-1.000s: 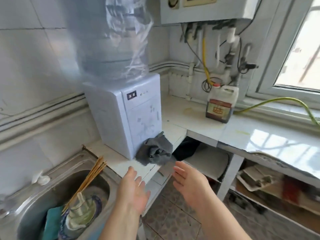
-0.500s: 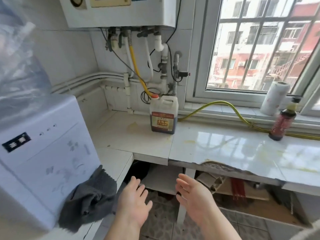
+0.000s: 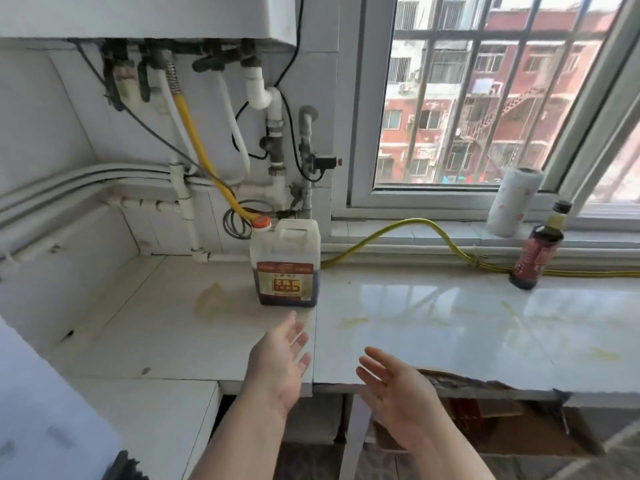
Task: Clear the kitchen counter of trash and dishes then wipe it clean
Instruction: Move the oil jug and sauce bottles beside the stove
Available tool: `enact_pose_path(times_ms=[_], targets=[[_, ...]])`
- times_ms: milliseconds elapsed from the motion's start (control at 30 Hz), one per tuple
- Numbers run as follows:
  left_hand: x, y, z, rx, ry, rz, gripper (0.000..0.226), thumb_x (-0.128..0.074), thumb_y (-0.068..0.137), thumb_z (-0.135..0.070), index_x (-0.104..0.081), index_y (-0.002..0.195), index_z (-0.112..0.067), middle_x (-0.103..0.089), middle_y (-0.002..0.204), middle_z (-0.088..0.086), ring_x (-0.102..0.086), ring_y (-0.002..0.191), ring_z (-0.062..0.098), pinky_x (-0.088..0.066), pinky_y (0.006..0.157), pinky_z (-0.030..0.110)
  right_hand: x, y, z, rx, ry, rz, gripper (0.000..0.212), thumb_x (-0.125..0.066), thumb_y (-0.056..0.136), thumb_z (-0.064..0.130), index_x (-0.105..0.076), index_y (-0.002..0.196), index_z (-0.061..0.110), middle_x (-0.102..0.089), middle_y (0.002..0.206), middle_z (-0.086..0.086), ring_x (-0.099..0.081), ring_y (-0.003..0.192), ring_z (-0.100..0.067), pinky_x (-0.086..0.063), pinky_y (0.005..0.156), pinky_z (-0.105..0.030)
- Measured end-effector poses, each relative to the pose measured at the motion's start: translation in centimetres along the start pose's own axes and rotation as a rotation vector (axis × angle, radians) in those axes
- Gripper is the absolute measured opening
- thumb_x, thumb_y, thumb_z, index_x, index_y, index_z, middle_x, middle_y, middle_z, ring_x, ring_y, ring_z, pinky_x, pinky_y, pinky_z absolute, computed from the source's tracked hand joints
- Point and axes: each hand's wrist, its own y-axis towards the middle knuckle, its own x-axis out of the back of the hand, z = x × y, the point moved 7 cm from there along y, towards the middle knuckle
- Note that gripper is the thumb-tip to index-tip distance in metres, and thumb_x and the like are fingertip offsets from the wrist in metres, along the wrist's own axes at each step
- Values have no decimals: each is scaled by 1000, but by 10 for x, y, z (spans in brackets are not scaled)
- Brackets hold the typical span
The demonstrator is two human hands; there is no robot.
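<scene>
The white tiled counter [image 3: 433, 327] runs under the window and carries yellowish stains. A plastic jug of dark liquid [image 3: 284, 263] with a red cap stands at the back near the pipes. My left hand [image 3: 278, 365] hovers open over the counter's front, just short of the jug. My right hand [image 3: 398, 396] is open too, fingers spread, over the counter's front edge. A dark sauce bottle [image 3: 536, 252] stands at the right near the sill. A corner of the grey cloth [image 3: 126, 467] shows at the bottom left.
A paper towel roll [image 3: 514, 202] stands on the window sill. A yellow hose [image 3: 415, 230] runs along the sill. Pipes and valves [image 3: 273, 143] hang under the wall heater. The white water dispenser [image 3: 45, 410] fills the lower left. Open shelves lie below the counter.
The view has swung right and closer, from the sink and dispenser to the counter by the window. Both open hands have moved forward and up over the counter's front edge.
</scene>
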Motion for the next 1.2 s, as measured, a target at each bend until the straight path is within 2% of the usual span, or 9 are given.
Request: enact_pose_path(times_ms=[167,300,433,533,700,867,1033,1133,1200], targets=[[-40,40,-29,-114,168,-10,33,-48,99,-20,-50,132,-16,-56,122,2,-51,111,17,-35,100,37,10,28,35,22,38,3,25,-53,96,19,-63,115,6,-64,117,-10,-58,110,-25,-42,98,-41],[-71,76,-62,-207,282,-88,28,-49,99,-20,-53,127,-20,-55,125,10,-50,109,22,-41,91,35,9,56,72,40,33,68,24,-54,95,18,-65,112,5,-66,114,-11,-60,107,-23,-43,93,-39],[-101,112,-83,-216,198,-140,27,-50,98,-19,-54,125,-19,-56,97,4,-52,88,16,-43,74,30,-3,84,124,108,-33,146,20,-49,97,12,-65,108,7,-67,109,-11,-61,105,-22,-43,95,-38],[-115,126,-78,-187,96,-173,26,-51,98,-18,-53,124,-18,-54,88,2,-51,81,13,-42,67,27,-29,105,159,169,-135,228,20,-49,97,10,-65,108,9,-68,106,-9,-62,106,-21,-44,95,-35],[-107,138,-73,-172,11,-272,31,-51,98,-19,-52,129,-18,-56,91,1,-53,85,14,-44,72,32,-87,134,180,188,-326,315,20,-49,97,9,-66,105,12,-68,108,-6,-61,106,-19,-44,101,-36],[-89,148,-90,-230,52,-331,40,-49,98,-19,-47,138,-17,-54,92,-3,-51,101,17,-40,86,35,-141,157,184,229,-596,351,41,-50,95,10,-51,136,14,-56,133,-6,-50,124,-24,-39,109,-41],[-82,163,-106,-247,116,-318,44,-50,98,-18,-43,141,-17,-53,114,4,-48,108,18,-39,91,35,-168,165,182,265,-745,402,51,-45,97,6,-35,146,15,-41,147,-7,-41,130,-23,-33,99,-29],[-77,176,-112,-249,160,-319,41,-52,97,-20,-45,138,-20,-56,110,5,-53,99,19,-42,79,33,-169,176,177,320,-790,354,45,-45,97,13,-43,142,16,-47,143,-3,-45,126,-19,-35,98,-28],[-73,183,-114,-240,199,-322,41,-53,96,-22,-45,136,-20,-57,97,6,-52,87,19,-43,72,33,-168,178,177,374,-791,307,33,-47,96,18,-58,127,18,-59,127,-1,-52,113,-17,-40,93,-28]])
